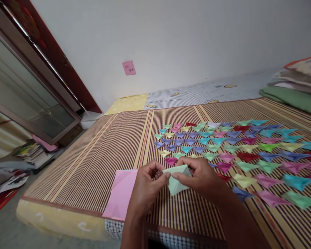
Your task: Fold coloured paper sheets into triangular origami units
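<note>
A folded sheet of light green paper (176, 185) is held up above the striped mat, its lower end tapering to a point. My left hand (149, 185) pinches its left edge between thumb and fingers. At its upper right, my right hand (200, 174) grips the same paper, the thumb lying across its front. Just left of my left hand, a pink sheet of paper (121, 193) lies flat near the mat's front edge. Behind and to the right of my hands, rows of folded paper boats (248, 157) in many colours stand on the mat.
The striped mat (93, 166) covers a bed against a white wall. Folded bedding (295, 97) is stacked at the far right. A pink note (129, 67) is stuck to the wall. To the left, a glass-panelled door (36, 76) and piled books (32, 153) stand beyond the bed.
</note>
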`<state>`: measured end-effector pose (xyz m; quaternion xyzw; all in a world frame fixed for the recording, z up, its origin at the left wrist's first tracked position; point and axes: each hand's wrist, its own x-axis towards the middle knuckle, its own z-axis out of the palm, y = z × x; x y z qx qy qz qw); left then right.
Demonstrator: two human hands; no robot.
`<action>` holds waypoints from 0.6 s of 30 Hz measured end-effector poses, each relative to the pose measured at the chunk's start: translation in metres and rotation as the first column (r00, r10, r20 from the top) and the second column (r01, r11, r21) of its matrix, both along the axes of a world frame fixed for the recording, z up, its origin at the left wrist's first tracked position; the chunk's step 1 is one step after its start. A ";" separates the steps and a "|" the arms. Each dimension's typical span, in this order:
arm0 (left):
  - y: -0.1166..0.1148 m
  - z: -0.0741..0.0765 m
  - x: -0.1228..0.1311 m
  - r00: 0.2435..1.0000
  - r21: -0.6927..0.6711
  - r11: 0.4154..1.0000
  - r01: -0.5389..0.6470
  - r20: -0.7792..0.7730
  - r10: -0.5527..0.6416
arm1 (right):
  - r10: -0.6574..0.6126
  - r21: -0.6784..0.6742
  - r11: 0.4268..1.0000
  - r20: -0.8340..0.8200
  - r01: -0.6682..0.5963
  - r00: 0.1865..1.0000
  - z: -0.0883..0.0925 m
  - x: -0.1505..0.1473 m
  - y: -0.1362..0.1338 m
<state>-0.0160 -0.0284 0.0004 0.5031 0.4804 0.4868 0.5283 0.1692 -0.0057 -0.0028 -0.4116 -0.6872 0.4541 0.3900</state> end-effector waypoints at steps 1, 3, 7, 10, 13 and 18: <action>0.000 -0.001 0.000 1.000 -0.004 1.000 0.004 0.006 -0.004 | -0.016 -0.005 1.000 -0.038 0.016 0.999 0.000 0.002 0.001; 0.002 -0.003 0.001 0.998 0.000 1.000 -0.024 0.060 0.024 | -0.100 -0.029 0.995 -0.184 0.097 0.978 -0.002 0.007 0.004; 0.007 -0.008 0.009 0.918 0.003 0.972 -0.234 0.329 0.220 | -0.370 -0.097 0.926 -0.439 0.366 0.819 -0.008 0.017 0.011; 0.011 -0.009 0.019 0.782 -0.076 0.935 -0.347 0.527 0.333 | -0.329 -0.133 0.944 -0.463 0.303 0.823 -0.012 0.014 0.013; 0.011 -0.008 0.027 0.682 -0.150 0.922 -0.356 0.633 0.367 | -0.119 -0.152 0.987 -0.417 0.060 0.901 -0.010 -0.005 0.008; 0.008 -0.007 0.037 0.598 -0.214 0.923 -0.319 0.710 0.372 | -0.146 -0.105 0.989 -0.516 0.107 0.844 -0.009 -0.038 0.002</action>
